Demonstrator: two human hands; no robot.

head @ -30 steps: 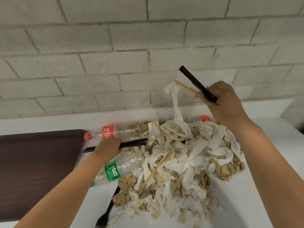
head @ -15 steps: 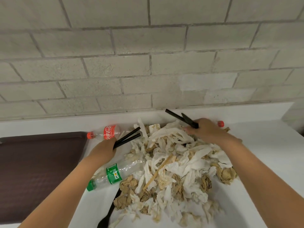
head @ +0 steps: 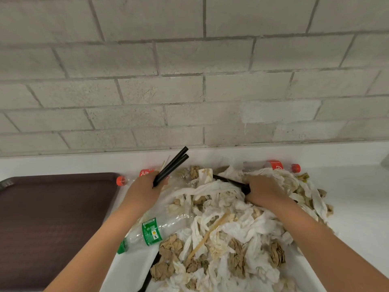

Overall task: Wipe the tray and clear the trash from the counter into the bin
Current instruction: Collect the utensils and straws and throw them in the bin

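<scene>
A heap of crumpled white and brown tissues (head: 235, 224) covers the white counter (head: 357, 197). My left hand (head: 145, 192) is shut on a pair of black chopsticks (head: 172, 165) that point up toward the wall. My right hand (head: 265, 190) rests on the heap, shut on a black utensil (head: 229, 182) lying across the tissues. A dark brown tray (head: 52, 218) lies on the left. A green-label bottle (head: 151, 230) lies under my left forearm. Two red-label bottles (head: 273, 165) (head: 145, 172) lie by the wall. A wooden chopstick (head: 208, 234) lies in the heap.
A grey block wall (head: 189, 81) rises right behind the counter. A black fork (head: 151, 268) pokes out from under the tissues at the front. Bare counter shows to the right of the heap. No bin is in view.
My right hand came down from the air with its black utensil onto the heap, dropping the tissue strip. My left hand lifted its black chopsticks so they point upward.
</scene>
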